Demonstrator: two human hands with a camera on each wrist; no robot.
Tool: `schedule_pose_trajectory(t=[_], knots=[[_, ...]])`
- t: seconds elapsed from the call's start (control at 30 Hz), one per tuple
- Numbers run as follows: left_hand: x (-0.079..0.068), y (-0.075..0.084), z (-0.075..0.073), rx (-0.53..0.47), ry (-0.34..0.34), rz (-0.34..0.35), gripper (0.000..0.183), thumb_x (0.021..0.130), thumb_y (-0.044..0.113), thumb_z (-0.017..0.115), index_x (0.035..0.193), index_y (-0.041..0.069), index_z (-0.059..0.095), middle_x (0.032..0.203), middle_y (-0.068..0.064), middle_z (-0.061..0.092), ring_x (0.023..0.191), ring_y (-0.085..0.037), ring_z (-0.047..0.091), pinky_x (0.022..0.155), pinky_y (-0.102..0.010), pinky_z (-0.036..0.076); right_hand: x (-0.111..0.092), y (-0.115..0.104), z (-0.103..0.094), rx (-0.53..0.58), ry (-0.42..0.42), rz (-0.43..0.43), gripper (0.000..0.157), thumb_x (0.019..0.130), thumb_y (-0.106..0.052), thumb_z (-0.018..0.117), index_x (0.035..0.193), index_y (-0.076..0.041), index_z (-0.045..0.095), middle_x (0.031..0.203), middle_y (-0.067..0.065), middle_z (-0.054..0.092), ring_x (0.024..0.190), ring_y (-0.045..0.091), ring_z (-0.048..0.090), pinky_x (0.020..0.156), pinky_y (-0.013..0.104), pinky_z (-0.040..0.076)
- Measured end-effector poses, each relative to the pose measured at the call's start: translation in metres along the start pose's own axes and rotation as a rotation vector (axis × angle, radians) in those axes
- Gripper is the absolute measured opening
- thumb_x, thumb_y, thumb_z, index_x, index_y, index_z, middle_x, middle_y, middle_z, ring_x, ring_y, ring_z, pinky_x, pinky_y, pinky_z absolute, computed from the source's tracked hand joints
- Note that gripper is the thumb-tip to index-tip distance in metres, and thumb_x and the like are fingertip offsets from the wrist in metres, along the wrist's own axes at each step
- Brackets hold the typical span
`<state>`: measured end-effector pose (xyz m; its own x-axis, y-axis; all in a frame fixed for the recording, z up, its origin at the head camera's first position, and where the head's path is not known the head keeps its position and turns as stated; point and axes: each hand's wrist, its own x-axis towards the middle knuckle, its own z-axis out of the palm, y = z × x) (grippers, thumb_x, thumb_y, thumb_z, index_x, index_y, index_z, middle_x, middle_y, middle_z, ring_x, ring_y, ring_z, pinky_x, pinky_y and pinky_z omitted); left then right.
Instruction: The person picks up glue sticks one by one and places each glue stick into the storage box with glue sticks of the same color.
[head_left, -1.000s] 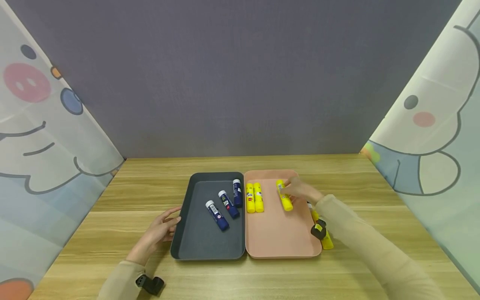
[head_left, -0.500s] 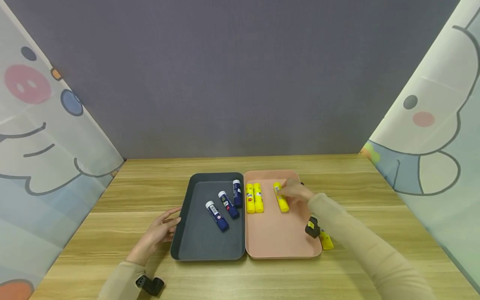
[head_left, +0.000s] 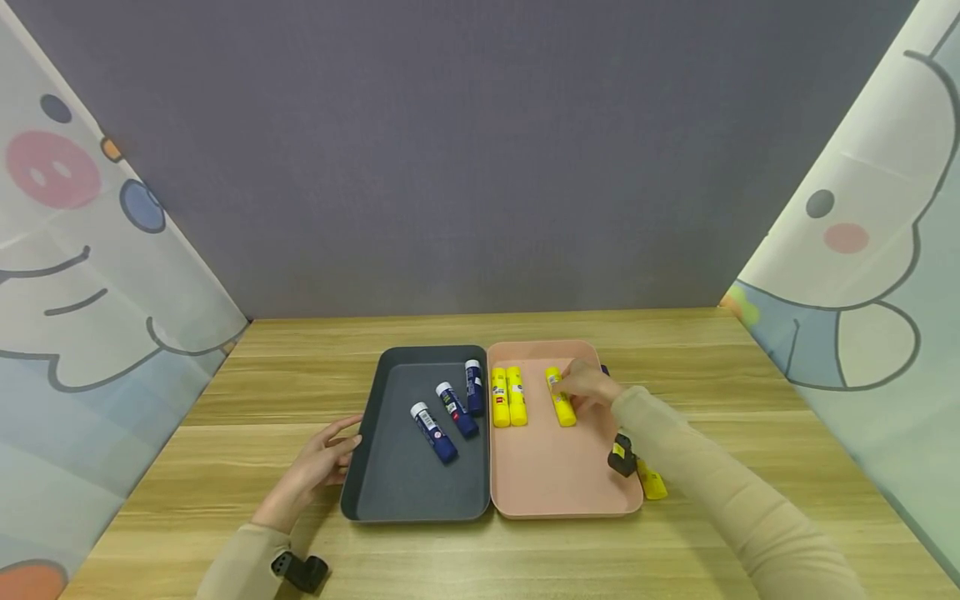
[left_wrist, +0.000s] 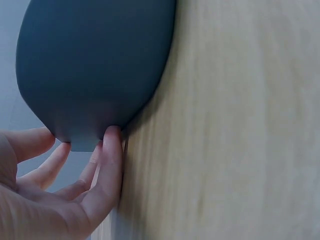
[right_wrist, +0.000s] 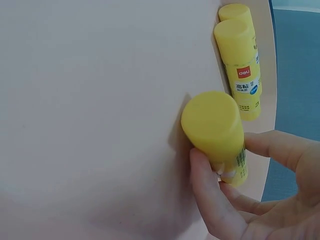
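Note:
In the head view, my right hand (head_left: 590, 382) is over the pink tray (head_left: 555, 475), gripping a yellow glue stick (head_left: 561, 402). The right wrist view shows thumb and fingers pinching this glue stick (right_wrist: 212, 120) low over the tray floor. Two more yellow glue sticks (head_left: 508, 398) lie side by side along that tray's left wall. My left hand (head_left: 318, 458) touches the left side of the dark grey tray (head_left: 420, 492); its fingertips (left_wrist: 113, 132) rest on the outer wall. Inside the grey tray lie three navy glue sticks with white ends (head_left: 433, 432).
Both trays stand side by side on the wooden table (head_left: 247, 392). Right of the pink tray, partly hidden by the right arm, a yellow object (head_left: 651, 482) lies on the table, and a dark end (head_left: 604, 369) shows beyond the right hand. A grey wall (head_left: 480, 167) rises behind.
My right hand has shifted slightly left and lowered the yellow glue stick toward the tray floor, then nearly stopped. The left hand has stayed put.

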<state>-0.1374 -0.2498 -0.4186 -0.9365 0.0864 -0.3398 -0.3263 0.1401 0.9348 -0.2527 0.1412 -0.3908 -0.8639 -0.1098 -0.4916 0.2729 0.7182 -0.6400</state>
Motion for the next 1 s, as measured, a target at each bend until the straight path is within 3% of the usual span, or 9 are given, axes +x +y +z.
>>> schedule_pose_trajectory(t=[0.6,1.0], knots=[[0.000,0.000,-0.001,-0.010,-0.023,0.001,0.053,0.092,0.015,0.047,0.138,0.003,0.024,0.078,0.000,0.052,0.056,-0.007,0.042,0.055,-0.028,0.043,-0.003,-0.001,-0.001,0.011,0.000,-0.004,0.043,0.083,-0.015,0.060,0.114,0.009,0.041,0.083,0.013,0.053,0.066,0.021,0.058,0.062,0.033,0.051],[0.000,0.001,-0.001,-0.008,-0.021,-0.004,0.054,0.092,0.015,0.047,0.139,0.003,0.023,0.079,0.000,0.053,0.056,-0.007,0.043,0.055,-0.028,0.043,-0.026,-0.008,-0.013,0.036,-0.015,-0.113,0.044,0.083,-0.009,0.053,0.119,0.013,0.039,0.095,0.024,0.052,0.075,0.031,0.060,0.066,0.037,0.051]])
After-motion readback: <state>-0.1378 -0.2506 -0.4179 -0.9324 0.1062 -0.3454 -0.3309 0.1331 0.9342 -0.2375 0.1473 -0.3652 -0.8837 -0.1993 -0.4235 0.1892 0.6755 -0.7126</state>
